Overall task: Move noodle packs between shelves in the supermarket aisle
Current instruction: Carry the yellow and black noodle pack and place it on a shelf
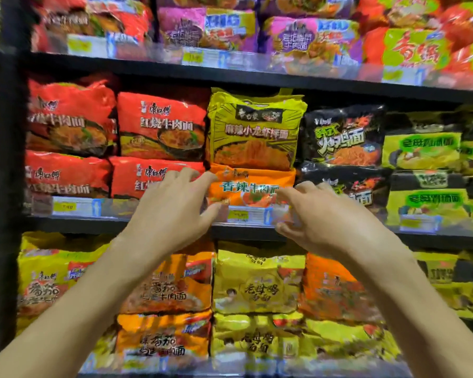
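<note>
I'm seeing the left hand (172, 211) spreading slack, empty fingers; the crinkly orange noodle pack (246, 186) is lying between both hands' fingertips. The right hand (320, 216) is half-curling at its corner; grip blurred, can't tell.

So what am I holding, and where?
Nothing clearly: left hand spread open at the orange noodle pack, left edge; right hand at its lower right corner, grip blurred.

Obs.: my left hand (172, 214) and right hand (322, 219) are bare, and both my forearms (93, 290) run bare to the frame's lower edge. My fingers (185, 174) are slim, probably short-nailed; blur softens their tips.
</note>
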